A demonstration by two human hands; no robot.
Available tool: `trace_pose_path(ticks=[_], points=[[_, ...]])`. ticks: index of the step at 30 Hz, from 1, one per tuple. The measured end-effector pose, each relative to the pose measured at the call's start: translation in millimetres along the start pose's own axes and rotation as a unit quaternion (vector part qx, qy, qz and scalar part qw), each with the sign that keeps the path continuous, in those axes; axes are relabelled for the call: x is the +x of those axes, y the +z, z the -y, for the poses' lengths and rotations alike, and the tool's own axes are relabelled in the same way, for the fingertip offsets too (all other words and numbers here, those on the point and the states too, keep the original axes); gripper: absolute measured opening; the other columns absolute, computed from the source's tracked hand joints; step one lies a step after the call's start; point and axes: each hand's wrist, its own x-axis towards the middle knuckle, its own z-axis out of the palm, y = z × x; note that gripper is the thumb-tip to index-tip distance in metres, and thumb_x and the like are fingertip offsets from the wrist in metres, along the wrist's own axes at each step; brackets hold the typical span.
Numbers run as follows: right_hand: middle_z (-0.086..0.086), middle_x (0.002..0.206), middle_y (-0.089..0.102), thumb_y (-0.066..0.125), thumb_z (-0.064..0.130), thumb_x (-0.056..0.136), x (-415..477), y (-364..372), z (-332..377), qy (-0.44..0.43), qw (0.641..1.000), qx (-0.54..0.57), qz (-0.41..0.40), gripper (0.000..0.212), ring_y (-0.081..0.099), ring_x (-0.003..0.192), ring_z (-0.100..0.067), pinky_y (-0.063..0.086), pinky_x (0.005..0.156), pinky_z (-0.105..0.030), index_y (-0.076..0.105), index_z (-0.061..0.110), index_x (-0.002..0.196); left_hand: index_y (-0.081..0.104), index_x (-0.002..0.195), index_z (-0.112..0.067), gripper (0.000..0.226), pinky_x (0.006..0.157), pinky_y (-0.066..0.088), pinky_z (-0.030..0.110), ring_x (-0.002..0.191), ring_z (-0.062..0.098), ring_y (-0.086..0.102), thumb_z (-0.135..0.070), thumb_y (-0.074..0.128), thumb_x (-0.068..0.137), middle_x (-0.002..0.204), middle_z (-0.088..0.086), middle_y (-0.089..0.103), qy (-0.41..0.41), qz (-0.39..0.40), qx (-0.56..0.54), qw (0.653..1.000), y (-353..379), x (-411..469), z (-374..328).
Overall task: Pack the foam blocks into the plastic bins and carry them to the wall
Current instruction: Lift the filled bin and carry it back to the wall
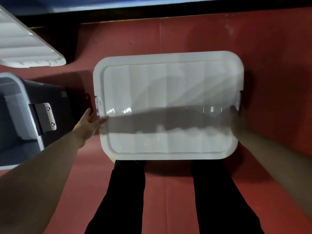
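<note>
Currently, the white-lidded rectangular plastic bin (168, 105) sits on the red floor (270, 48) directly ahead, long axis left to right, between both hands. The left hand (89, 122) presses its left end, fingers straight; the right hand (237, 119) meets the right end, its grip too blurred to tell.

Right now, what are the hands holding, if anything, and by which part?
Both touch the white lidded bin at its short ends: left hand flat against the left edge, right hand at the right edge, grip too blurred to tell.
</note>
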Motion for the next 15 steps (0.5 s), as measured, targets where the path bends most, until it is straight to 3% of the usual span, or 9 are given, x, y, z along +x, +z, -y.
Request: trace_pose_path(ticks=[3, 5, 7, 9, 12, 15], points=[[-0.011, 0.148, 0.048, 0.045, 0.059, 0.095, 7, 1, 5, -0.026, 0.999, 0.030, -0.013, 0.071, 0.048, 0.133, -0.030, 0.036, 0.107, -0.032, 0.036, 0.017, 0.151, 0.015, 0.159, -0.027, 0.105, 0.118, 0.027, 0.042, 0.124, 0.012, 0.049, -0.037, 0.081, 0.078, 0.149, -0.004, 0.050, -0.018, 0.045, -0.033, 0.998, -6, 13, 1], [-0.010, 0.145, 0.053, 0.054, 0.071, 0.083, 14, -1, 3, -0.027, 0.997, 0.051, -0.042, 0.088, 0.052, 0.130, -0.027, 0.040, 0.106, -0.034, 0.039, 0.016, 0.150, 0.042, 0.149, -0.030, 0.094, 0.111, 0.038, 0.043, 0.121, 0.019, 0.058, -0.047, 0.084, 0.066, 0.132, -0.008, 0.064, -0.014, 0.051, -0.012, 0.999, -8, 13, 0], [-0.009, 0.137, 0.059, 0.059, 0.072, 0.075, 16, -6, 0, -0.002, 0.998, 0.036, -0.051, 0.089, 0.058, 0.122, -0.026, 0.044, 0.101, -0.035, 0.046, 0.018, 0.144, 0.065, 0.121, -0.029, 0.061, 0.099, 0.046, 0.039, 0.110, 0.022, 0.064, -0.052, 0.080, 0.066, 0.116, -0.002, 0.072, 0.004, 0.029, 0.024, 0.999, -6, 6, -3], [-0.009, 0.131, 0.062, 0.065, 0.068, 0.073, 12, -14, 1, 0.019, 0.998, 0.020, -0.050, 0.084, 0.060, 0.119, -0.027, 0.044, 0.096, -0.034, 0.052, 0.015, 0.137, 0.070, 0.108, -0.030, 0.048, 0.090, 0.051, 0.037, 0.098, 0.021, 0.067, -0.055, 0.078, 0.069, 0.105, 0.000, 0.073, 0.028, -0.018, 0.046, 0.998, -2, 1, -4], [-0.011, 0.125, 0.060, 0.071, 0.048, 0.085, 8, -22, 5, -0.007, 0.999, -0.007, -0.051, 0.066, 0.059, 0.116, -0.030, 0.045, 0.094, -0.036, 0.049, 0.008, 0.132, 0.070, 0.108, -0.032, 0.037, 0.071, 0.053, 0.030, 0.087, 0.017, 0.069, -0.054, 0.074, 0.080, 0.096, -0.005, 0.073, 0.055, -0.060, 0.076, 0.994, 6, -11, -10], [-0.002, 0.108, 0.061, 0.068, 0.038, 0.089, 7, -21, 8, -0.042, 0.999, -0.002, -0.016, 0.048, 0.063, 0.105, -0.029, 0.046, 0.085, -0.033, 0.055, 0.011, 0.126, 0.065, 0.111, -0.039, 0.025, 0.067, 0.053, 0.031, 0.083, 0.017, 0.066, -0.050, 0.067, 0.089, 0.098, -0.006, 0.070, 0.062, -0.096, 0.082, 0.990, 20, -19, -8]])
